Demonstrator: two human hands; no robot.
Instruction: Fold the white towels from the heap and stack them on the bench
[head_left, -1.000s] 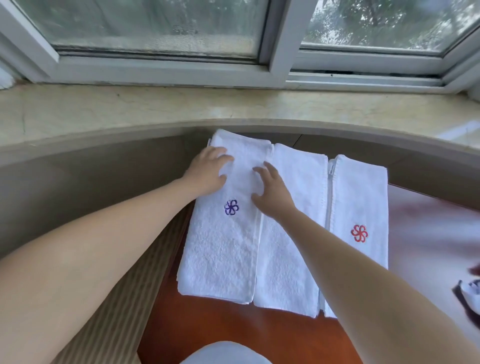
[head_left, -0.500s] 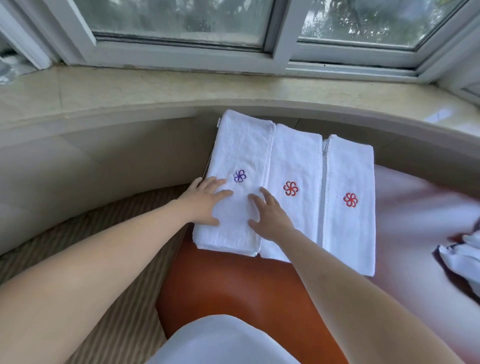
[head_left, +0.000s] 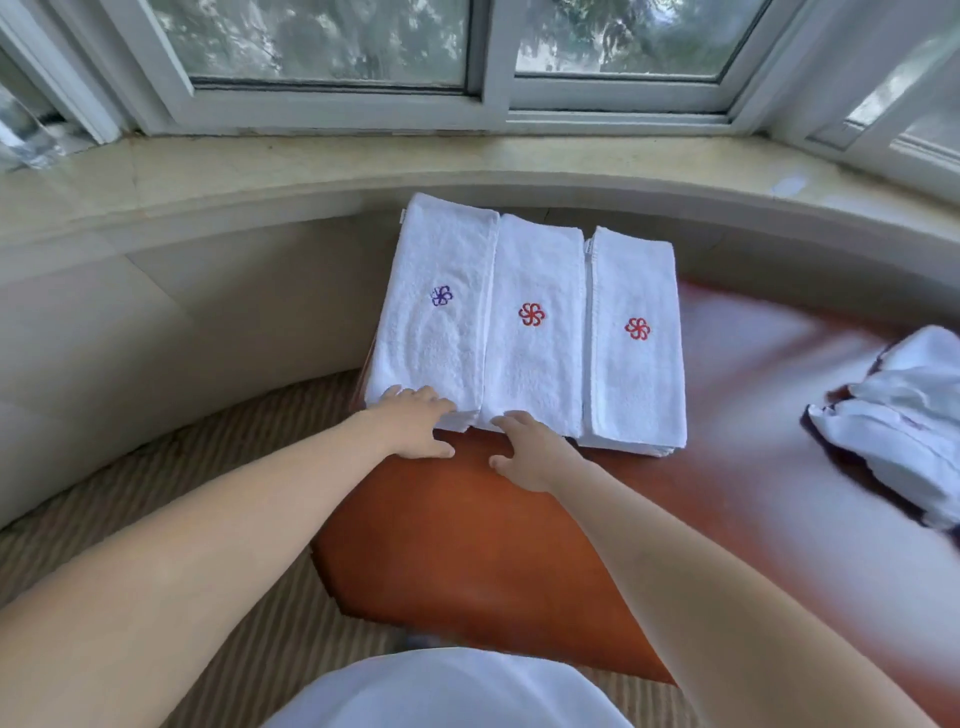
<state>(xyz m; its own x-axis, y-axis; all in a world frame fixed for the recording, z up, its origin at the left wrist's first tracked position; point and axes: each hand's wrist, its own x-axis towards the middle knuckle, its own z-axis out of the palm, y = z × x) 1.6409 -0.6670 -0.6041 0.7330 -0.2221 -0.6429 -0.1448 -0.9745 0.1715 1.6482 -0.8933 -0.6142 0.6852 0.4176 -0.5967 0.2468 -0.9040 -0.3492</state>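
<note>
Three stacks of folded white towels lie side by side on the brown bench. The left stack carries a purple flower mark, the middle stack and the right stack each a red one. My left hand rests with relaxed fingers on the near edge of the left stack. My right hand lies on the bench, its fingertips touching the near edge of the middle stack. A heap of unfolded white towels sits at the bench's far right.
A curved stone window sill runs behind the bench, with white-framed windows above. Striped carpet covers the floor left of the bench. A white garment shows at the bottom edge.
Both hands have slid back along the left and middle stacks, from the far end to the near edge. The view has widened, and the heap at the right has come further into sight.
</note>
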